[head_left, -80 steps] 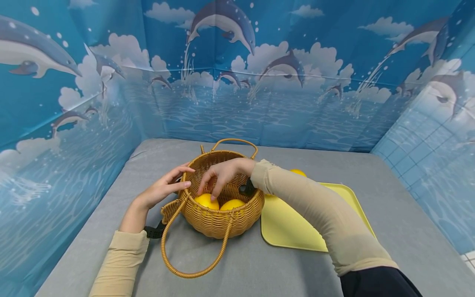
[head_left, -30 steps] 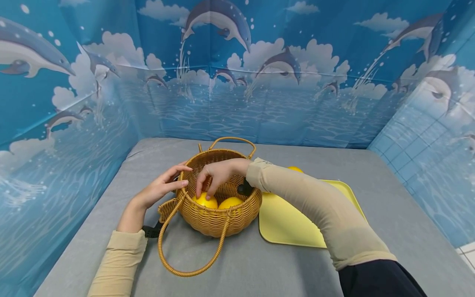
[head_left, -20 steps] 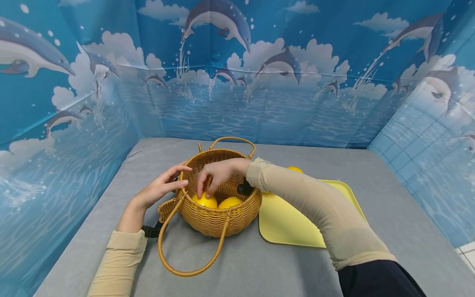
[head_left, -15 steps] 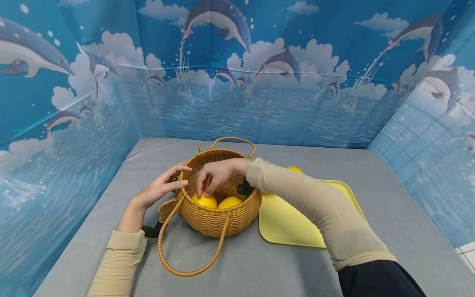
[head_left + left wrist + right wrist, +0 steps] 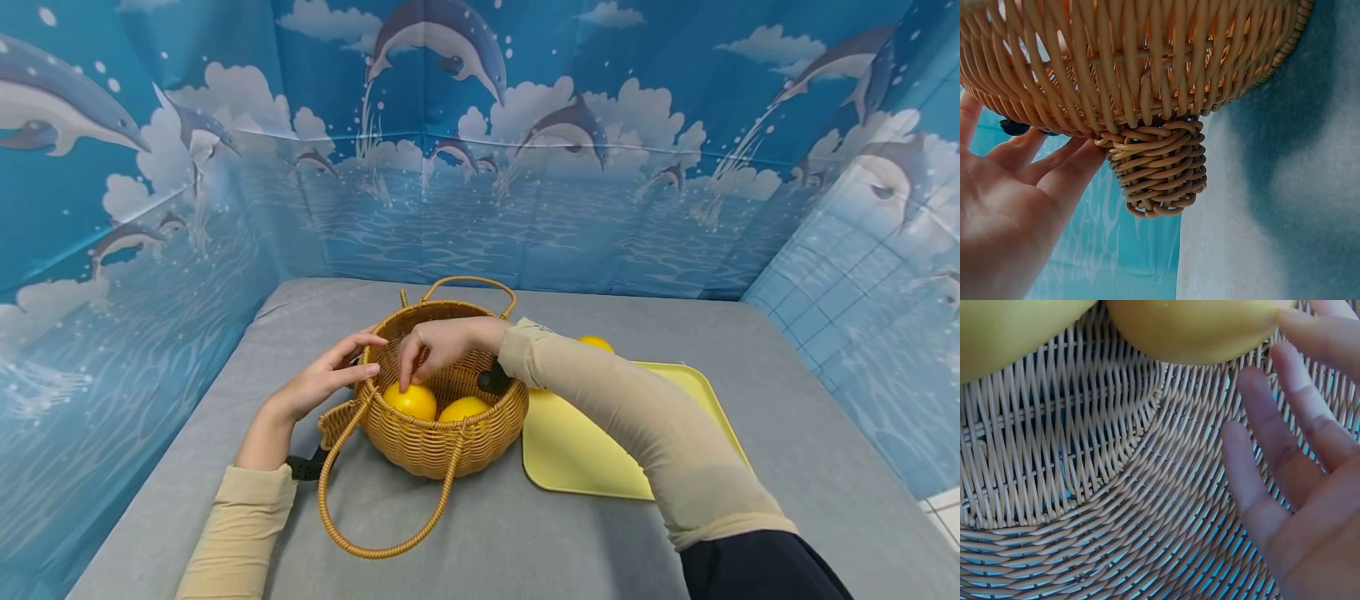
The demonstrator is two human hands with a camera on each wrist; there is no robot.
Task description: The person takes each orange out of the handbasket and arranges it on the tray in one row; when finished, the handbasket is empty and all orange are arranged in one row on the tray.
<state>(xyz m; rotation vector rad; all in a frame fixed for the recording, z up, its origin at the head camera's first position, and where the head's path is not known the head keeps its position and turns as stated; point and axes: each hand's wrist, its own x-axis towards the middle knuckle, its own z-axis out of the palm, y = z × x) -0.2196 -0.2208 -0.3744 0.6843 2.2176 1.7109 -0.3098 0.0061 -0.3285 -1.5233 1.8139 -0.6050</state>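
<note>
1. Resting at the rim of the wicker basket (image 5: 431, 457), the left hand (image 5: 324, 382) is laid with thumb and forefinger parted and nearly straight; in the left wrist view, its other fingers are set against the outer wall. Hardly any change is seen in it since the earlier frames.
2. A stubby wicker projection (image 5: 1159, 174) of the outer wall is seen just beside the left fingertips.
3. The basket is stood between the two hands; its front handle (image 5: 384, 552) is hung below the left hand, and its far handle (image 5: 471, 279) is raised beyond the right hand (image 5: 442, 343).
4. The left yellow fruit (image 5: 410, 404) is held within the basket, directly under the right fingertips. More of its top is exposed than half a second ago.
5. The right hand is dipped into the basket, with the left fruit touched by a fingertip and three other fingers relaxed and slightly spread. Whether the thumb is in contact cannot be told. The fingertips have been raised slightly since half a second ago.
6. The right yellow fruit (image 5: 463, 408) is lodged below the right hand, its place in the basket unchanged.
7. A yellow tray (image 5: 585, 458) is set right of the basket, partly covered by the right sleeve (image 5: 626, 396); beyond that sleeve, another yellow fruit (image 5: 597, 342) is partly shown.
</note>
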